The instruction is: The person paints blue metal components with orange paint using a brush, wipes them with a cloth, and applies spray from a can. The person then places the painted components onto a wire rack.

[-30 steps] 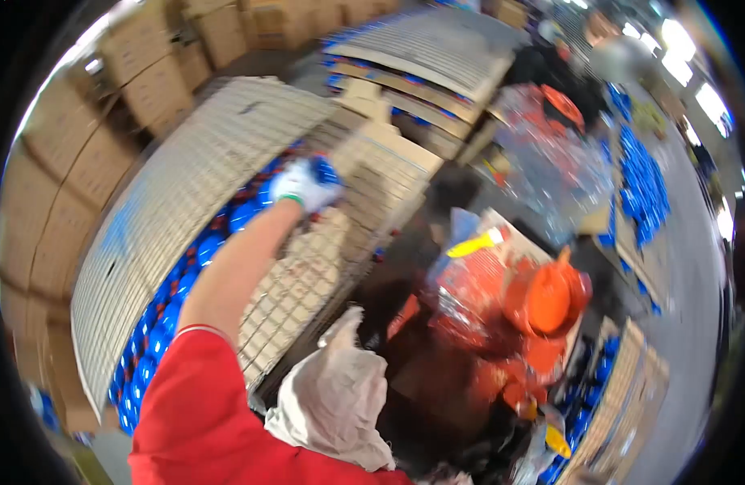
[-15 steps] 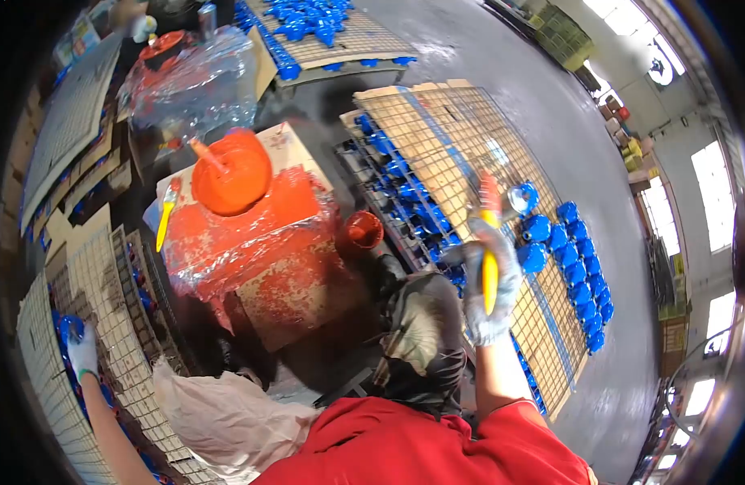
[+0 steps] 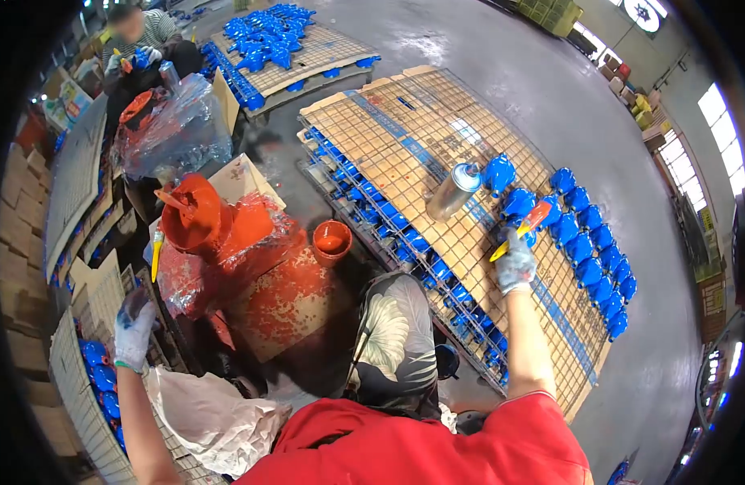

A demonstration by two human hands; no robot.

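Note:
My right hand [image 3: 516, 265], in a pale stained glove, grips a yellow-handled paintbrush [image 3: 536, 217] with red paint on its head. It is over the mesh rack [image 3: 405, 129], close to a group of blue-painted castings [image 3: 578, 242]. A silver can [image 3: 449, 194] stands left of that hand. My left hand [image 3: 135, 330], gloved and dark at the fingers, is raised beside the left rack [image 3: 69, 368]. Blue castings [image 3: 102, 378] lie below it. Its fingers are dark and unclear, so I cannot tell whether it holds anything.
A red-smeared board [image 3: 284, 303] carries a large red paint bucket [image 3: 191, 214], a small red paint pot [image 3: 331, 241] and another yellow-handled brush [image 3: 156, 255]. Behind, a person [image 3: 150, 40] works with a blue piece, near another rack of blue castings [image 3: 267, 36]. Cartons [image 3: 21, 242] stand at left.
My left hand has come up and right, away from the blue castings in the left rack. My right hand with the paintbrush has moved over toward the blue castings. The view has shifted.

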